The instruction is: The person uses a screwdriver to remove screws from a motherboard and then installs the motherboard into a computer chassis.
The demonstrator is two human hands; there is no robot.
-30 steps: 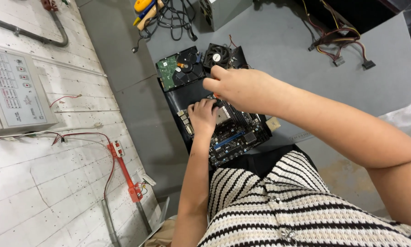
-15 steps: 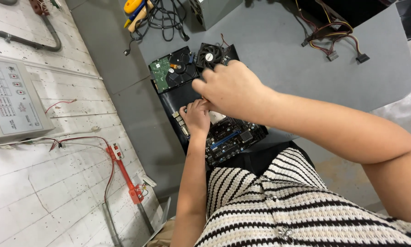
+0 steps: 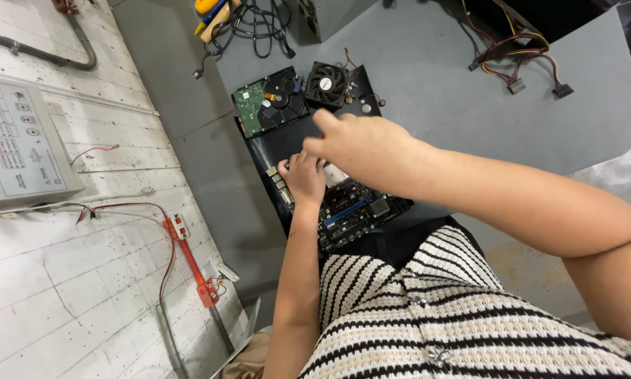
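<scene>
**Motherboard out on the worktop, both hands on it**

Nearest the person, at the near edge of the grey worktop, lies the dark rectangular motherboard with blue slots, resting on a black sheet. The left hand presses down on the board's left part, fingers curled against it; whether it grips anything cannot be told. The right hand hovers just above the board's far part, fingers loosely bent, holding nothing visible. Beyond them, already off the board, sit a black square cooling fan and a hard drive with a green circuit face. At the far right corner lies a bundle of coloured power cables, unconnected. Judging by this, the board is stripped and not yet wired.
</scene>
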